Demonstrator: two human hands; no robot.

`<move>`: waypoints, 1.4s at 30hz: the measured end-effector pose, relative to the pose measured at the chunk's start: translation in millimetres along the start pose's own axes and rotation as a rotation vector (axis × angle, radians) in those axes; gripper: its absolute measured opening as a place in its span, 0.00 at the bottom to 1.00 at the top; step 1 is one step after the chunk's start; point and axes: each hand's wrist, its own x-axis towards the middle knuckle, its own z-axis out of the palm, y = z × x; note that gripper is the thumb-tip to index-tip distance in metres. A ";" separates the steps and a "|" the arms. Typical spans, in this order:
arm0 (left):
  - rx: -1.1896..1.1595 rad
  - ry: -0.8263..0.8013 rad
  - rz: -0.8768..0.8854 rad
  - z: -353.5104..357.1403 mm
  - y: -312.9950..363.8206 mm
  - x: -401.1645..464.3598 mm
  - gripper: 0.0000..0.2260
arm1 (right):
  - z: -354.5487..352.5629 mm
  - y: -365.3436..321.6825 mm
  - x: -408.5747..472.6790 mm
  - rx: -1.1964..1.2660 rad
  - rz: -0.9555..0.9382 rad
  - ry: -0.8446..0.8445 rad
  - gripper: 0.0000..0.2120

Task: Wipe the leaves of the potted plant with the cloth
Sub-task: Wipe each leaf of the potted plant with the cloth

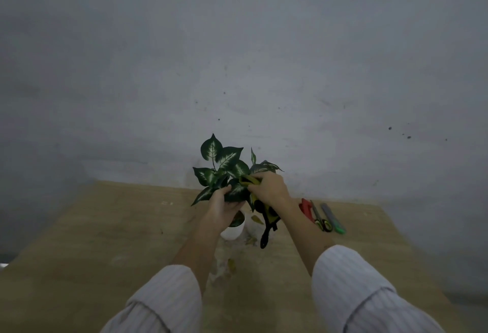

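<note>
The right hand (268,190) has a curled grip on the yellow cloth (250,180), pressing it to a leaf (237,192) that the left hand (220,206) holds in its grip, on the potted plant (227,174) in a white pot (233,231) on the wooden tabletop (118,227), with scissors (320,219) lying to the right.

I see a bare grey wall (237,55), dim and blotchy, with small dark specks toward the right. A light wooden table (105,227) stands right against it, its top scuffed and stained near the middle. The light is low and flat.
</note>
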 end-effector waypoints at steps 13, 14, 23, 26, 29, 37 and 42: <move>-0.087 -0.095 -0.075 8.0 -5.5 1.4 0.21 | 15.9 2.3 -23.3 -0.158 -0.168 -0.041 0.15; -0.103 -0.075 -0.080 7.0 -5.4 0.8 0.19 | 15.0 2.1 -23.5 -0.143 -0.230 -0.101 0.15; -0.148 -0.040 -0.136 2.2 3.6 0.2 0.18 | -2.8 0.4 -1.7 0.076 -0.143 0.020 0.13; -0.095 -0.063 -0.167 4.5 4.8 -3.9 0.20 | 15.9 -3.4 -12.4 -0.117 -0.151 -0.089 0.15; -0.062 -0.046 -0.172 2.4 11.0 -8.4 0.24 | 14.0 -9.2 -30.9 -0.003 -0.322 -0.215 0.16; -0.073 -0.196 -0.207 -4.3 12.5 3.5 0.49 | -1.9 -2.8 -1.1 0.067 -0.133 -0.131 0.13; 0.061 -0.156 -0.184 2.0 13.6 -4.0 0.50 | 19.4 1.0 -13.3 0.047 -0.288 -0.274 0.15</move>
